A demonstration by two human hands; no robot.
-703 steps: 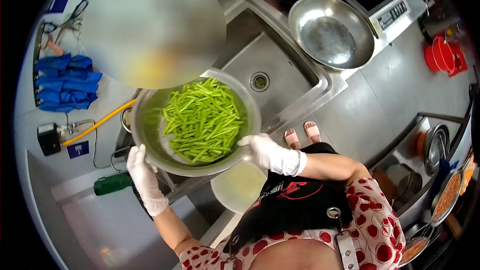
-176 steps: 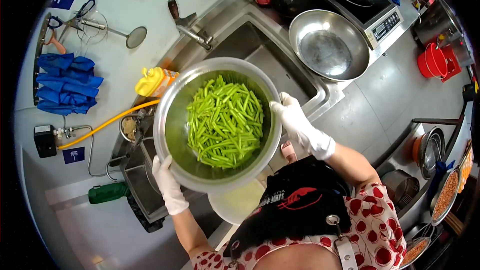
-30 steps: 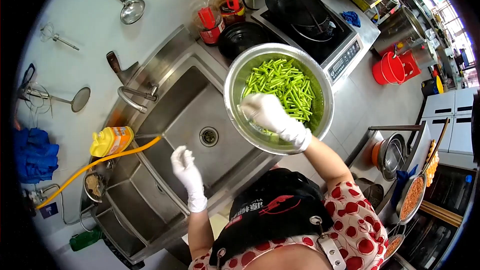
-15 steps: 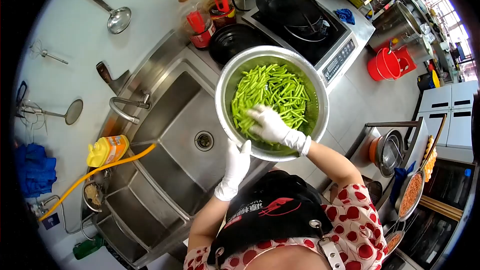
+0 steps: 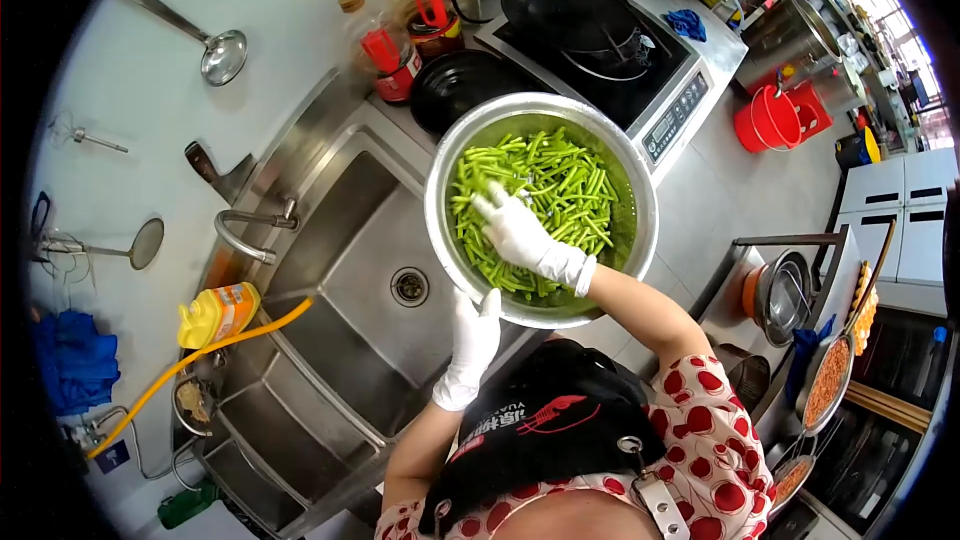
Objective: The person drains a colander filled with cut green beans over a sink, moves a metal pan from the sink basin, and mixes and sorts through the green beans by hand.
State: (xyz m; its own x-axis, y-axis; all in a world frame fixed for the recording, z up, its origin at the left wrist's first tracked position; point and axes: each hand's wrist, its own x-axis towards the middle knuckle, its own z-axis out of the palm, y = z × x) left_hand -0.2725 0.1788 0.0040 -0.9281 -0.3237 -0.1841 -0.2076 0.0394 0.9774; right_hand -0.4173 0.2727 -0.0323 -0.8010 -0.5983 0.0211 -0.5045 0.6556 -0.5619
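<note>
Cut green beans (image 5: pixel 575 190) fill a large round metal basin (image 5: pixel 434 205), with some water showing along the inner wall. My right hand (image 5: pixel 522 232), in a white glove, is among the beans at the basin's left part; its fingers are apart and slightly smeared by motion. Also white-gloved, my left hand (image 5: pixel 473 345) grips the near-left rim of the basin, thumb up at the edge and the other fingers partly hidden. The basin overhangs the right side of the steel sink (image 5: pixel 375 240).
A curved faucet (image 5: pixel 240 230) and a yellow bottle (image 5: pixel 222 312) stand along the sink's left side, with an orange hose (image 5: pixel 200 352) across it. Behind the basin are a black pan (image 5: pixel 465 90), oil jugs (image 5: pixel 385 55) and an induction cooker (image 5: pixel 670 120). A red bucket (image 5: pixel 768 122) is at right.
My right hand has swept up and to the left through the beans, shifting them. My left hand stays at the rim. The view has shifted slightly.
</note>
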